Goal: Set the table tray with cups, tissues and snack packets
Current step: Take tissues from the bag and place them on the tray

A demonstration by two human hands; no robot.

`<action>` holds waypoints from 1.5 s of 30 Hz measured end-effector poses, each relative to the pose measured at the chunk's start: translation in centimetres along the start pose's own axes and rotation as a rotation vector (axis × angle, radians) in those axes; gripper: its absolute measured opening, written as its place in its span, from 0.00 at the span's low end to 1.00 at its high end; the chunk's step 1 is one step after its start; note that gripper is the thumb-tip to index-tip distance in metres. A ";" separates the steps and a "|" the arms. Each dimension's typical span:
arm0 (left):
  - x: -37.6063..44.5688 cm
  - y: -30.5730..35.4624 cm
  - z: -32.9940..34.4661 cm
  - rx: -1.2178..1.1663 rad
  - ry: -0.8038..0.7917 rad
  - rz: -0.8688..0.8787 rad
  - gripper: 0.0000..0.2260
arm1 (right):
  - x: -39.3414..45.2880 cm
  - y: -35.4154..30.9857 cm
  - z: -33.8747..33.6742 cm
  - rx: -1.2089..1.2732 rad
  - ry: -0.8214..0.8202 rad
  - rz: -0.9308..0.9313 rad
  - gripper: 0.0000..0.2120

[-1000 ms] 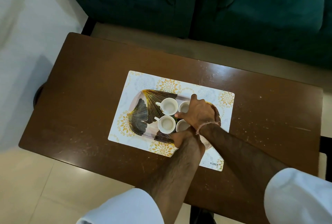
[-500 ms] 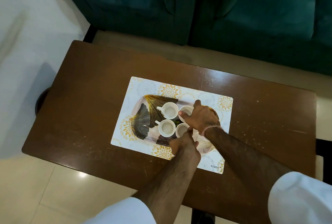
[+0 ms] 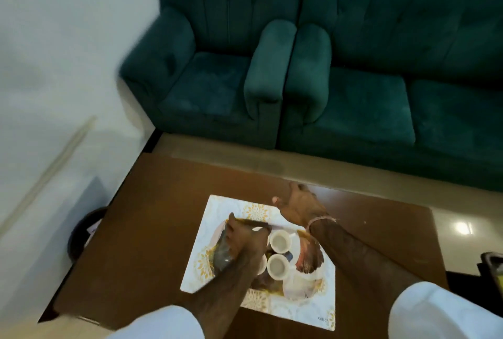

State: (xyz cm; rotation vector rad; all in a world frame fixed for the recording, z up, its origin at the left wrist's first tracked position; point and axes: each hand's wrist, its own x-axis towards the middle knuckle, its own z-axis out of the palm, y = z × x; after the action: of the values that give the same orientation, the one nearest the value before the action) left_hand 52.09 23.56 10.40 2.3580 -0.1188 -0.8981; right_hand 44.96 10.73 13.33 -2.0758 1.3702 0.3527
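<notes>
Left hand (image 3: 242, 240) lies over the tray (image 3: 304, 288), fingers loosely curled, covering cups; grip unclear. Right hand (image 3: 299, 206) open, holding nothing, beyond the tray. Two cups (image 3: 280, 240) just right of the left hand.

The desk (image 3: 152, 219) was dark glossy brown. On it the placemat (image 3: 310, 308) was white, printed with golden-yellow round flower medallions. The tray (image 3: 307, 262) was cream with fan-shaped leaf patterns: reddish-brown and gold toward the right edge of the desk, dark grey-black and gold toward the left. The cups (image 3: 280, 242) were white, pale beige inside. The sofa (image 3: 367, 72) was deep teal. The sleeves (image 3: 446, 314) were white, and the wrist thread (image 3: 319, 220) was pinkish.
</notes>
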 end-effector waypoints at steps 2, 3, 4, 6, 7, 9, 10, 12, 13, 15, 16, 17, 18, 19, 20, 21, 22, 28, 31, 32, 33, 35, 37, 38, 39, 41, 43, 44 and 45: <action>0.7 3.8 -2.5 0.071 -0.024 0.200 0.45 | -0.6 -1.5 -3.0 0.009 0.058 -0.052 0.34; 0.8 6.0 -3.7 0.088 -0.037 0.303 0.44 | -0.9 -2.3 -4.6 0.005 0.095 -0.077 0.32; 1.1 7.8 -4.6 0.123 -0.039 0.394 0.43 | -1.1 -2.9 -6.1 0.004 0.126 -0.098 0.32; 1.1 11.4 -6.8 0.207 -0.044 0.560 0.43 | -1.8 -4.2 -9.6 0.003 0.195 -0.140 0.32; 0.9 13.3 -8.0 0.239 -0.028 0.631 0.43 | -2.2 -4.9 -11.3 0.002 0.232 -0.159 0.32; 0.3 17.1 -10.2 0.267 0.007 0.752 0.42 | -3.0 -6.1 -14.8 0.004 0.301 -0.191 0.32; -0.3 19.0 -11.3 0.263 0.029 0.802 0.42 | -3.5 -6.7 -16.7 0.001 0.338 -0.207 0.33; -1.8 22.3 -13.4 0.270 0.070 0.876 0.42 | -4.5 -7.8 -20.2 -0.001 0.399 -0.236 0.33; -2.5 24.0 -14.3 0.277 0.094 0.916 0.42 | -5.2 -8.3 -22.1 -0.002 0.427 -0.252 0.33; -3.8 27.1 -16.2 0.289 0.131 1.002 0.42 | -6.4 -9.3 -25.4 -0.012 0.484 -0.278 0.34; -4.6 28.7 -17.2 0.288 0.149 1.046 0.43 | -7.1 -9.9 -27.2 -0.018 0.519 -0.288 0.34; -5.4 30.3 -18.1 0.289 0.172 1.085 0.43 | -7.8 -10.4 -28.9 -0.026 0.559 -0.295 0.34; -6.3 31.9 -18.9 0.289 0.197 1.123 0.43 | -8.6 -10.9 -30.7 -0.035 0.599 -0.303 0.34; -7.2 33.4 -19.7 0.293 0.222 1.149 0.42 | -9.3 -11.4 -32.4 -0.044 0.631 -0.310 0.34; -8.2 34.9 -20.5 0.292 0.247 1.181 0.42 | -10.2 -11.9 -34.1 -0.050 0.665 -0.320 0.35; -9.2 36.3 -21.2 0.290 0.268 1.211 0.42 | -11.1 -12.3 -35.8 -0.055 0.697 -0.332 0.35; -10.2 37.7 -22.0 0.288 0.290 1.240 0.42 | -12.0 -12.7 -37.4 -0.061 0.734 -0.347 0.35; -15.8 44.3 -25.7 0.248 0.377 1.373 0.41 | -17.6 -14.0 -45.4 -0.117 0.924 -0.424 0.37; -18.4 46.6 -26.8 0.234 0.428 1.440 0.42 | -20.1 -14.0 -48.1 -0.144 0.999 -0.427 0.38; -19.3 47.2 -27.1 0.229 0.441 1.454 0.42 | -20.9 -13.9 -48.8 -0.155 1.020 -0.424 0.38; -20.2 47.8 -27.3 0.223 0.451 1.466 0.42 | -21.6 -13.8 -49.5 -0.163 1.040 -0.423 0.38; -21.7 48.8 -27.8 0.215 0.457 1.484 0.42 | -22.8 -13.6 -50.5 -0.173 1.071 -0.418 0.38; -22.9 49.6 -28.2 0.203 0.464 1.503 0.41 | -23.9 -13.4 -51.3 -0.184 1.103 -0.409 0.38; -23.5 50.0 -28.3 0.198 0.471 1.515 0.41 | -24.4 -13.4 -51.6 -0.189 1.117 -0.403 0.38; -24.1 50.3 -28.4 0.195 0.478 1.526 0.41 | -24.7 -13.3 -51.9 -0.190 1.128 -0.398 0.38; -25.2 50.8 -28.3 0.193 0.487 1.553 0.41 | -25.5 -12.9 -52.4 -0.186 1.146 -0.390 0.38; -26.0 51.2 -28.2 0.195 0.485 1.575 0.41 | -26.0 -12.6 -52.9 -0.189 1.162 -0.380 0.38; -26.3 51.4 -28.1 0.197 0.481 1.582 0.41 | -26.2 -12.4 -53.0 -0.191 1.166 -0.374 0.38; -26.6 51.6 -27.9 0.198 0.477 1.589 0.41 | -26.4 -12.2 -53.2 -0.190 1.172 -0.367 0.38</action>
State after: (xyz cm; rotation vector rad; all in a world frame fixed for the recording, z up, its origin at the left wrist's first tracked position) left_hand 55.81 3.42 71.48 1.7002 -1.5958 0.4579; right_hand 38.76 0.14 72.70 -2.7458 1.4728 -1.0930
